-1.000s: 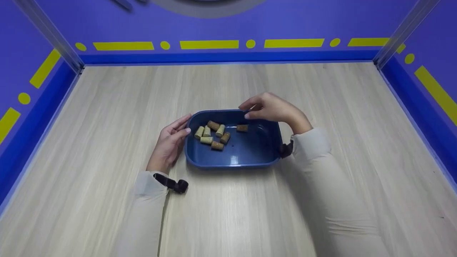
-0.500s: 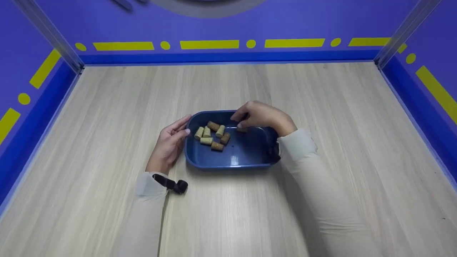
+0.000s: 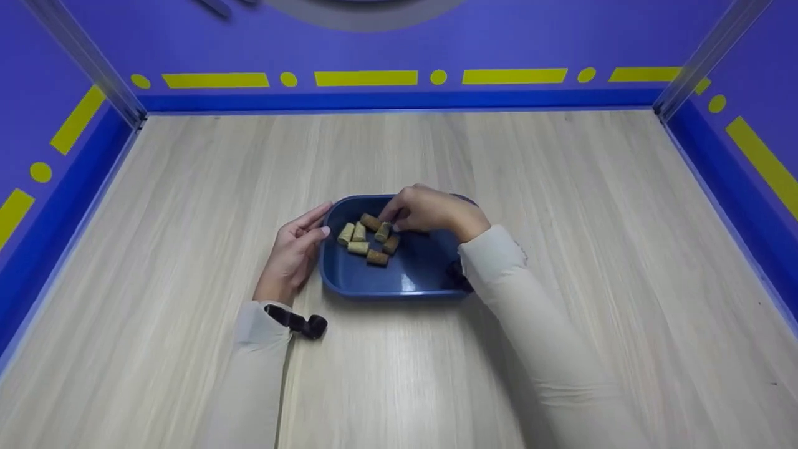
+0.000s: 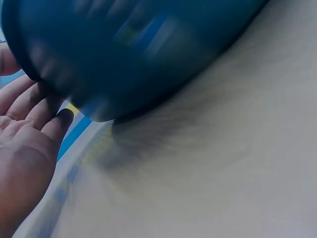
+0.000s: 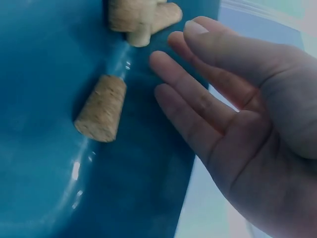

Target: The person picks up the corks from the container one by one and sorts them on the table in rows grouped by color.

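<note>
A dark blue plastic tub point(image 3: 399, 293) holds several tapered cork stoppers point(image 3: 358, 247), some pale and some brown, bunched toward its left end. The left hand point(image 3: 294, 249) holds the tub's left wall, thumb at the rim and fingers along the outside; in the left wrist view its fingers point(image 4: 42, 101) lie against the outer wall. The right hand point(image 3: 430, 211) reaches in over the far side, fingertips right at a pale cork point(image 3: 382, 232). In the right wrist view its fingers are apart with nothing between them, beside a lone brown cork point(image 5: 101, 109).
The tub stands on a light wood-grain table point(image 3: 218, 187). Purple-blue panels point(image 3: 374, 50) with yellow marks wall in the back and both sides. Black wrist straps point(image 3: 298, 321) with small cameras sit over beige sleeves point(image 3: 542, 330).
From above the far rim, the right hand has come down into the tub and moved left to the bunched corks, now covering the lone brown cork. The left hand has kept its place.
</note>
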`<state>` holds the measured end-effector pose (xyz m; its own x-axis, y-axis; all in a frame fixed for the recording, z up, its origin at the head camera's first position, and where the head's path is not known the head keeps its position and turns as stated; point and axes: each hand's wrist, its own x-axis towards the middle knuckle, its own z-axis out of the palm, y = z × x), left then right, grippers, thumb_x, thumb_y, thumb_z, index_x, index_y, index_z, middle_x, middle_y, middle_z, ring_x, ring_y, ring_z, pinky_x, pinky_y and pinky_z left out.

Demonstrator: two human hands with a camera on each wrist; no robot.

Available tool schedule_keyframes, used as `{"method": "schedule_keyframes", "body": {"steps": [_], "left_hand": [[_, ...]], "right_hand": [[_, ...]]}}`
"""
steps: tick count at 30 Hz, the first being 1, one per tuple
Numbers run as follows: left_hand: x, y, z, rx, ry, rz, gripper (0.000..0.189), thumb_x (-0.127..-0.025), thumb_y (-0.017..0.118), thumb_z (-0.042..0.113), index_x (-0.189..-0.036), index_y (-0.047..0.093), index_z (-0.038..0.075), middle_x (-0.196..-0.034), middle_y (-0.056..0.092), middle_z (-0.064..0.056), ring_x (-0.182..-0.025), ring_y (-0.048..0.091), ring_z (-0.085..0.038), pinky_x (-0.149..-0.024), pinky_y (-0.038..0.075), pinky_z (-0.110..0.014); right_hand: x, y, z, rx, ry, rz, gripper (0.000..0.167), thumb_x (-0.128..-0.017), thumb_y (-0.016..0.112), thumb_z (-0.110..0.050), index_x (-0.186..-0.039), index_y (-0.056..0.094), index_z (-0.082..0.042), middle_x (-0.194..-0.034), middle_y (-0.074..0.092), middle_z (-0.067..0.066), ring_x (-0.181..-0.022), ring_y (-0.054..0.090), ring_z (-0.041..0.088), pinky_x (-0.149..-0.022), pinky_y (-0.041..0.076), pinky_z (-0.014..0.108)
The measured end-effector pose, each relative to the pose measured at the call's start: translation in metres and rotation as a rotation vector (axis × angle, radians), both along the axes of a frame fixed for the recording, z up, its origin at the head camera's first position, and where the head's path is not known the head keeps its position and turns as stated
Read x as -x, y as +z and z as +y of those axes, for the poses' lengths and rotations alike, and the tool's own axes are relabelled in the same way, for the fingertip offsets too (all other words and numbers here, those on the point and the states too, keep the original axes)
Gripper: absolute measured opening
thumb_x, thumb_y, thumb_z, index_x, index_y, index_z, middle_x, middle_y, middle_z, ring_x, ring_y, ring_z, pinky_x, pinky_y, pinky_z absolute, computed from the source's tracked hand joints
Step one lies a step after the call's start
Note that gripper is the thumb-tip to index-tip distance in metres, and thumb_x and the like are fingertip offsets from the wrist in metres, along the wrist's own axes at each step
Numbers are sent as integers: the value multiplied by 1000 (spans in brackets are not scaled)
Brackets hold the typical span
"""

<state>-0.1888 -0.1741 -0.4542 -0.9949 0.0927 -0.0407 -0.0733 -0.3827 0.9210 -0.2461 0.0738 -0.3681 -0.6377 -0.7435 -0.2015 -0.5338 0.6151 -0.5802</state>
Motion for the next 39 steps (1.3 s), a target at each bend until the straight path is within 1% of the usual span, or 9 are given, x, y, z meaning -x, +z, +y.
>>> {"method": "schedule_keyframes", "body": {"steps": [3, 6, 10, 14, 21, 24, 30, 35, 39], "left_hand": [[-2, -2, 0, -17, -4, 1, 56, -86, 49, -14, -140, 38, -12, -147, 39, -23, -137, 41, -19, -102, 44, -21], [-5, -5, 0, -29, -5, -4, 56, -86, 49, -14, -140, 37, -12, -147, 39, -23, -133, 46, -15, -100, 45, -20], [-8, -7, 0, -36, -1, -5, 56, -86, 49, -14, -141, 37, -12, -147, 40, -24, -123, 54, -9, -97, 47, -20], [-9, -7, 1, -45, 0, 6, 56, -86, 48, -15, -140, 36, -13, -146, 42, -24, -118, 57, -6, -95, 48, -20], [-6, -8, 1, -68, -5, 26, 55, -86, 49, -14, -140, 36, -14, -145, 44, -22, -125, 53, -10, -97, 47, -19], [-6, -7, 2, -70, -7, 32, 55, -86, 49, -14, -140, 36, -14, -145, 43, -23, -127, 52, -11, -98, 46, -19], [-4, -6, 1, -90, -14, 44, 56, -86, 49, -14, -140, 33, -16, -144, 46, -20, -121, 55, -7, -98, 46, -20], [-2, -5, -1, -96, -15, 42, 56, -86, 50, -14, -140, 34, -16, -141, 50, -18, -120, 56, -7, -97, 47, -20], [-1, -5, -2, -79, -14, 32, 56, -87, 50, -14, -141, 34, -14, -144, 47, -19, -121, 55, -7, -100, 46, -21]], "right_hand": [[-1, -6, -4, -21, 20, 26, 31, -89, 60, 3, -116, 70, -6, -115, 70, 11, -107, 65, 24, -91, 54, 36], [-3, -12, -8, -36, 26, 42, 32, -90, 58, 4, -115, 71, -8, -115, 70, 8, -104, 66, 21, -88, 55, 33], [-5, -17, -12, -42, 57, 106, 29, -90, 58, 4, -111, 73, -9, -109, 72, 6, -89, 64, 16, -80, 54, 29], [-7, -18, -15, -45, 87, 170, 27, -89, 58, 3, -106, 75, -9, -103, 73, 5, -79, 59, 14, -74, 53, 28], [-9, -19, -17, -51, 136, 277, 23, -88, 62, 3, -103, 76, -7, -103, 73, 7, -93, 67, 18, -83, 56, 30], [-10, -20, -18, -55, 155, 316, 22, -88, 62, 3, -100, 77, -8, -98, 72, 8, -89, 65, 18, -81, 55, 30], [-11, -19, -21, -69, 130, 328, 23, -88, 61, 3, -95, 78, -11, -94, 69, 6, -81, 59, 15, -75, 54, 29], [-10, -20, -24, -92, 102, 334, 21, -90, 60, 0, -90, 77, -12, -91, 66, 5, -74, 52, 14, -68, 50, 27], [-11, -21, -26, -122, 79, 346, 19, -91, 62, -6, -92, 78, -16, -92, 65, 3, -75, 53, 12, -71, 52, 28]]}}
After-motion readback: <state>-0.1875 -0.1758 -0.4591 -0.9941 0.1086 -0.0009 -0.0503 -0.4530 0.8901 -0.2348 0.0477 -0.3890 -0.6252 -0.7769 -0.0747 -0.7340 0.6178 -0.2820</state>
